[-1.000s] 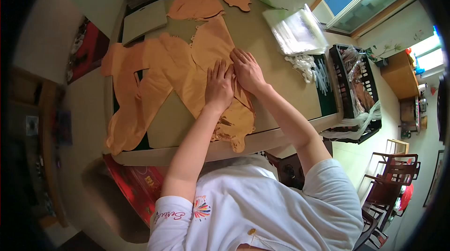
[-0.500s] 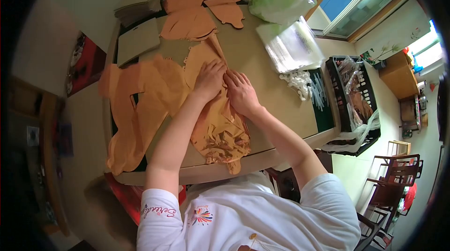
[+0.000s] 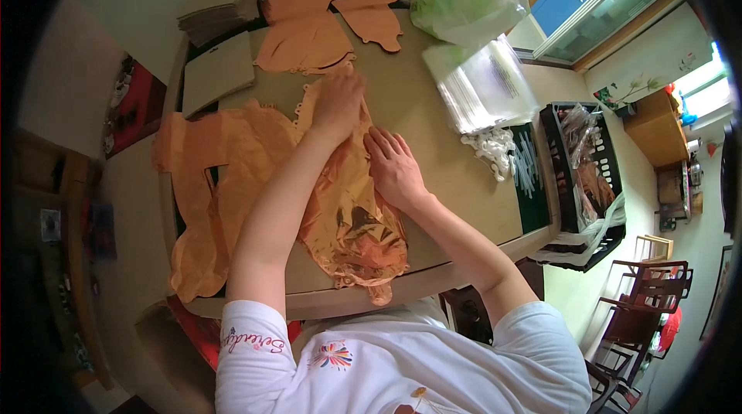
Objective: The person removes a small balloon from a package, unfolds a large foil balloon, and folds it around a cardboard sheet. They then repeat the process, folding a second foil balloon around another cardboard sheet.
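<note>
A flat copper-gold foil balloon (image 3: 352, 221), shiny and crumpled at its near end, lies lengthwise before me on the table. My left hand (image 3: 338, 109) is at its far, narrow part, slightly blurred, with the fingers curled onto the foil. Lower down, my right hand (image 3: 396, 166) rests with outstretched fingers on the foil's right edge. To the left, partly behind my left forearm, spreads a matte orange foil balloon (image 3: 255, 143). More flat orange foil balloons (image 3: 305, 39) lie at the table's far end.
Grey boards (image 3: 220, 70) are at the far left. On the right are clear plastic sleeves (image 3: 487, 85), white curly pieces (image 3: 491, 149) and thin clear straws (image 3: 527, 163). A plastic bag (image 3: 468, 8) sits behind them. A black crate (image 3: 568, 182) stands beyond the table's right edge.
My left hand has moved up along the foil to its far end, away from my right hand. The right hand stays on the right edge. The camera view has shifted slightly.
</note>
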Demonstrator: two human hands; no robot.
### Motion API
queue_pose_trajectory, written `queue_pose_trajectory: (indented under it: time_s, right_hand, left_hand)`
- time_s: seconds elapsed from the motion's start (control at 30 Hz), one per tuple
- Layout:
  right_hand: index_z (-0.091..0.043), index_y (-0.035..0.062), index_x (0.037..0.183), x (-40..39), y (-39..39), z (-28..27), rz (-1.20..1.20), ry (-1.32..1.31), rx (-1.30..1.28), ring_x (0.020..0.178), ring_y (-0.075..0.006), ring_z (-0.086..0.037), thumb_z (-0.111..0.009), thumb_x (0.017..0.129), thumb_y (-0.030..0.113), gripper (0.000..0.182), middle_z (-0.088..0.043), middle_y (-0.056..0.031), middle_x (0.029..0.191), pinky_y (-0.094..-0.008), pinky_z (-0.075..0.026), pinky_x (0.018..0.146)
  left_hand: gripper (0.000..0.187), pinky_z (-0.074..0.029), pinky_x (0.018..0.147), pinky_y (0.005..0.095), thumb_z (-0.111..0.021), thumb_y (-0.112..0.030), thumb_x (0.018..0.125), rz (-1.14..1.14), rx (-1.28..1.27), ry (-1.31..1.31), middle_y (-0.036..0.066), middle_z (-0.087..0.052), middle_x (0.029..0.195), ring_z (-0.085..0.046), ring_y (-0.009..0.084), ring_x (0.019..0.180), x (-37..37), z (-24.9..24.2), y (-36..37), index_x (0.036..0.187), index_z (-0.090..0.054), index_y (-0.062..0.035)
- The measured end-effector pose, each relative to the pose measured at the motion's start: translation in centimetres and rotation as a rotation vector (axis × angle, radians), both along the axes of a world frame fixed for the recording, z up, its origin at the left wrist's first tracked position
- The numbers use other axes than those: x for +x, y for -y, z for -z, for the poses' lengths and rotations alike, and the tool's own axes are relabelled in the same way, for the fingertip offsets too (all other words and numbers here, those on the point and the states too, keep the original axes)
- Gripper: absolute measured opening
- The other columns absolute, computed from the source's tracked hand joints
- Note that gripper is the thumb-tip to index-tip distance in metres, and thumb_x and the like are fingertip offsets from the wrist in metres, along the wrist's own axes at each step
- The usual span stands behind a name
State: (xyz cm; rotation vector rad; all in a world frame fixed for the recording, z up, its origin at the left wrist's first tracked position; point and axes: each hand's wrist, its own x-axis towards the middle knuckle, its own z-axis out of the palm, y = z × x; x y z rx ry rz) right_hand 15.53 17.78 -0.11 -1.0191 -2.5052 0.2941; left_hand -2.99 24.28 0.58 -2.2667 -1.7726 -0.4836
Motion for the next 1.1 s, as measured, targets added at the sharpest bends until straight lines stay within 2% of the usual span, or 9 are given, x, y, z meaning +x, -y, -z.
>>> queue_pose_trajectory:
  time_s: [0.23,0.53,0.63,0.73,0.83,0.87,0.93,1.0,1.1]
  right_hand:
    - [-0.044,-0.0012,0.135,0.1,0.0,0.0,-0.005,0.005,-0.007,0.135,-0.0301,-0.035,-0.047,0.089,0.013,0.048,-0.043,-0.0163,0.141,-0.0437,-0.026,0.113]
    - [-0.043,-0.0013,0.135,0.1,0.1,0.0,-0.012,0.024,-0.012,0.135,-0.0301,-0.035,-0.046,0.091,0.013,0.047,-0.042,-0.0162,0.142,-0.0441,-0.025,0.113]
    - [-0.043,-0.0014,0.135,0.0,0.1,0.1,-0.01,0.028,-0.01,0.135,-0.0303,-0.035,-0.048,0.089,0.013,0.049,-0.042,-0.0163,0.142,-0.0441,-0.026,0.113]
    - [-0.043,-0.0015,0.134,0.0,0.1,-0.3,-0.018,0.013,-0.003,0.134,-0.0308,-0.035,-0.052,0.087,0.014,0.051,-0.043,-0.0169,0.141,-0.0442,-0.026,0.113]
    - [-0.044,-0.0017,0.133,0.1,0.0,0.1,-0.016,0.005,0.021,0.134,-0.0313,-0.037,-0.055,0.084,0.014,0.053,-0.044,-0.0178,0.14,-0.0444,-0.026,0.112]
    - [-0.044,-0.0018,0.133,0.0,-0.1,0.5,-0.013,0.003,0.032,0.133,-0.0314,-0.037,-0.056,0.083,0.014,0.053,-0.044,-0.0181,0.14,-0.0444,-0.026,0.112]
    - [-0.045,-0.0018,0.132,0.0,-0.2,0.6,-0.016,-0.01,0.046,0.132,-0.0319,-0.038,-0.056,0.083,0.014,0.053,-0.044,-0.0183,0.139,-0.0445,-0.027,0.112]
    - [-0.046,-0.0015,0.13,0.0,-0.2,0.7,-0.019,-0.039,0.08,0.13,-0.0328,-0.04,-0.056,0.082,0.013,0.051,-0.047,-0.0182,0.137,-0.0441,-0.028,0.111]
    - [-0.048,-0.0013,0.128,-0.1,-0.3,0.8,-0.029,-0.09,0.104,0.129,-0.0327,-0.042,-0.056,0.082,0.012,0.049,-0.049,-0.0181,0.134,-0.0436,-0.029,0.11]
  left_hand:
    - [0.033,-0.028,0.112,0.0448,-0.058,-0.016,0.083,0.074,-0.095,-0.025,0.01,-0.059,0.122,-0.046,0.0233,0.125,1.2,-0.5,1.8,0.114,-0.062,-0.0025]
    - [0.039,-0.026,0.111,0.0497,-0.051,-0.021,0.089,-0.021,0.003,0.03,0.011,-0.055,0.128,-0.045,0.0238,0.127,0.3,2.4,0.7,0.124,-0.056,-0.004]
    - [0.043,-0.027,0.111,0.0465,-0.058,-0.015,0.083,-0.084,0.022,0.044,0.012,-0.055,0.131,-0.043,0.0234,0.13,-0.2,2.2,-0.6,0.125,-0.055,-0.005]
    - [0.042,-0.033,0.107,0.0445,-0.054,-0.013,0.085,-0.153,-0.003,0.06,0.015,-0.056,0.128,-0.048,0.028,0.125,-1.1,1.2,-1.1,0.126,-0.055,-0.0058]
    - [0.027,-0.039,0.1,0.0415,-0.052,-0.014,0.086,-0.181,-0.304,0.579,0.016,-0.06,0.116,-0.051,0.0316,0.118,-2.8,-2.3,0.6,0.109,-0.06,-0.0029]
    - [0.027,-0.044,0.091,0.0415,-0.051,-0.011,0.087,-0.32,-0.071,0.709,0.019,-0.061,0.111,-0.056,0.0347,0.108,-1.5,-4.0,3.8,0.111,-0.06,-0.0012]
    - [0.03,-0.045,0.089,0.0415,-0.05,-0.011,0.09,-0.346,0.194,0.766,0.017,-0.063,0.106,-0.059,0.0305,0.103,-4.3,-0.5,7.3,0.117,-0.058,-0.0009]
    - [0.033,-0.045,0.092,0.0376,-0.05,-0.01,0.091,-0.486,0.036,1.048,0.016,-0.06,0.112,-0.057,0.0254,0.11,-6.0,-1.3,12.8,0.122,-0.056,-0.0013]
    - [0.038,-0.046,0.092,0.0367,-0.053,-0.009,0.092,-0.683,0.053,1.614,0.015,-0.054,0.121,-0.053,0.0242,0.115,-6.9,-0.8,18.1,0.128,-0.05,-0.0001]
